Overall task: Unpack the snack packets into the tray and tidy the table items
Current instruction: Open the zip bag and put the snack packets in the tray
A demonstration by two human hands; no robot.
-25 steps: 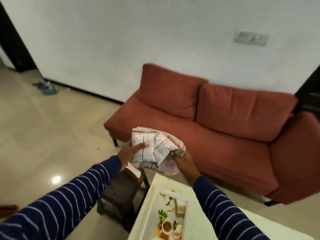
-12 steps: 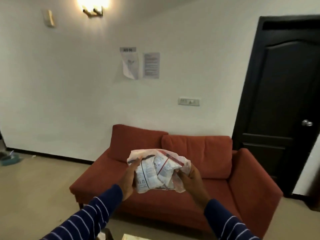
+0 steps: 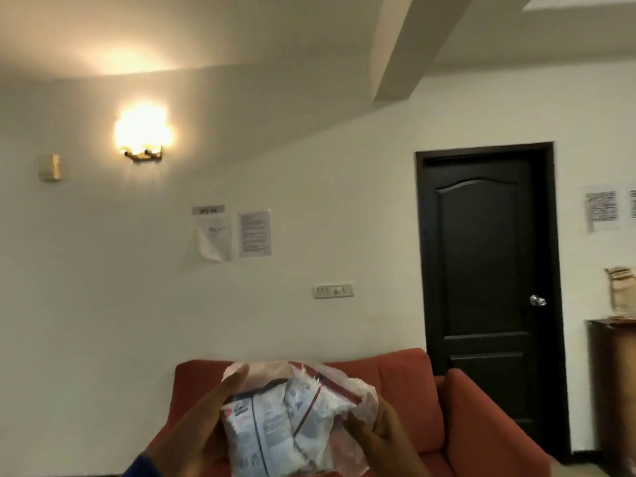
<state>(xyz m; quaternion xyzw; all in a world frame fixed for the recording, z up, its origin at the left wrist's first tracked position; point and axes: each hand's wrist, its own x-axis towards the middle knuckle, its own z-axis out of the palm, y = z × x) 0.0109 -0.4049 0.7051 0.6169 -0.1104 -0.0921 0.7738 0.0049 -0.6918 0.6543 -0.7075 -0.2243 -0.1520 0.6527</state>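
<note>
A clear plastic bag with a red strip holds white snack packets with blue print. I hold it up in front of me at the bottom of the head view. My left hand grips the bag's left side, thumb pressed on its upper edge. My right hand grips the bag's right side from below. The tray and the table are out of view.
A red sofa stands behind the bag against a white wall. A dark door is at the right, a wooden cabinet at the far right edge. A lit wall lamp and papers hang on the wall.
The view has tilted steeply upward, from the table and tray to the wall, door and ceiling. Both hands still hold the bag of packets, now low in the frame.
</note>
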